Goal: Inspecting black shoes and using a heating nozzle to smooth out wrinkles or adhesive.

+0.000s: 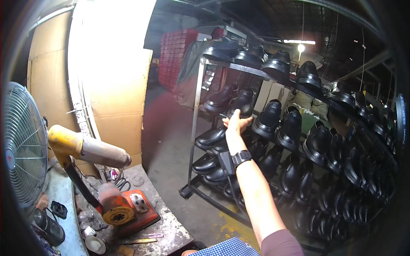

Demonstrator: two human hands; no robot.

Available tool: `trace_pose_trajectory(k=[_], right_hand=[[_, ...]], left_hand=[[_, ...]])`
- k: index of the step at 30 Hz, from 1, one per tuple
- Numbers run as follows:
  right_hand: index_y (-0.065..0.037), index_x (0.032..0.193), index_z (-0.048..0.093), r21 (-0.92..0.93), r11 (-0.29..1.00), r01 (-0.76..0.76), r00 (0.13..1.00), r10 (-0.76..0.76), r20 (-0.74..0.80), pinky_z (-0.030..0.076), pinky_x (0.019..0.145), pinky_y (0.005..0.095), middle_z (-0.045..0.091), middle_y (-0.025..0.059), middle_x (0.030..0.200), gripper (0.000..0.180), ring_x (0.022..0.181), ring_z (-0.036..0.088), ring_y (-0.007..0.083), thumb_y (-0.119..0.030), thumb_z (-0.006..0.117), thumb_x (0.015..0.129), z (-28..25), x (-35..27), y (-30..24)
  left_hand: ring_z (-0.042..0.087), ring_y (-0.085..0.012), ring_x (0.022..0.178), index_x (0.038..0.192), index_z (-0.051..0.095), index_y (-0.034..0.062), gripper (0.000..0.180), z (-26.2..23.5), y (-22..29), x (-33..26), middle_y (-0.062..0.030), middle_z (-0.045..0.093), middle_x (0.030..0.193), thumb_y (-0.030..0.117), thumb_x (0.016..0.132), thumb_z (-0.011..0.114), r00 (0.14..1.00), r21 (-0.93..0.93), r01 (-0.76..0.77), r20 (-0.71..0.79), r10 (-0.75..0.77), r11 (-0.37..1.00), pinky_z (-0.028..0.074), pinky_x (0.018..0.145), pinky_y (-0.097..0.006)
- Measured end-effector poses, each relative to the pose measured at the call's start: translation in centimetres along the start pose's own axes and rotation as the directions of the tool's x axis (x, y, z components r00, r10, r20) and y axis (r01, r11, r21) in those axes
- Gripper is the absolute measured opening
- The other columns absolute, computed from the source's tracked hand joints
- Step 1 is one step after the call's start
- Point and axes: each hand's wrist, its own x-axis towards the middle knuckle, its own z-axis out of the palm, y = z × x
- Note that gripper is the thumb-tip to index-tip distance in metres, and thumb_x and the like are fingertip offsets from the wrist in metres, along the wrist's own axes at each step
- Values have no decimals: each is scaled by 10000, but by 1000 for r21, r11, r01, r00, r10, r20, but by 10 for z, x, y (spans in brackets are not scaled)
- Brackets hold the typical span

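Shoes fill the head view: a metal rack [197, 123] of several tiers stands ahead and to the right, loaded with rows of black shoes tilted on their shelves. One hand [235, 123] reaches out at arm's length, a dark watch [241, 157] on the wrist, and its fingers are curled over the heel end of a black shoe [241, 102] on the second tier from the top, beside another shoe [220, 99] at the rack's near end. The arm comes up from the lower right, so I take it for the right hand; its fingers are wrapped round the shoe rather than spread. The shoe appears to sit on its shelf, touching the hand, though whether it is already lifted clear I cannot tell. The left hand is nowhere in the picture.

Lower left lies a stained workbench [171, 226] carrying a yellow heat gun [85, 147] on a stand, an orange device [128, 209] under it, small tins and a pencil. A wire-guarded fan [23, 141] stands at the far left, with cardboard sheets [115, 89] behind.

Judging by this, the step in hand is the grasp at the rack. Whatever follows calls for a firm hold on the heel and a clean path past the neighbouring shoes and the shelf rail, since the pairs stand close together.
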Motion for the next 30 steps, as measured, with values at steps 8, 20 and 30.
trace_pose_trajectory(k=[8,20,30], right_hand=[[-44,1298,222,521,845,121,971,-211,116,547,500,341,436,212,1116,616,652,598,308,-133,546,782,-80,-102,14],[-41,1100,523,402,552,-730,671,469,574,538,647,434,587,153,1025,440,869,601,317,-379,535,819,-325,-176,60],[-14,1047,551,160,367,-917,377,659,650,557,536,360,615,162,924,417,761,624,297,-363,539,818,-405,-206,74]], left_hand=[[443,-268,445,776,570,-12,118,-14,27,-21,-134,457,547,98,776,525,803,258,-546,-110,586,797,333,420,-375],[613,-165,526,703,614,-3,231,-30,23,-34,-77,618,587,125,844,483,954,-64,-301,-30,299,952,476,507,-268],[561,-85,520,777,615,-32,268,-32,29,-42,-73,622,626,129,890,434,970,-169,-244,-63,236,955,449,489,-208]])
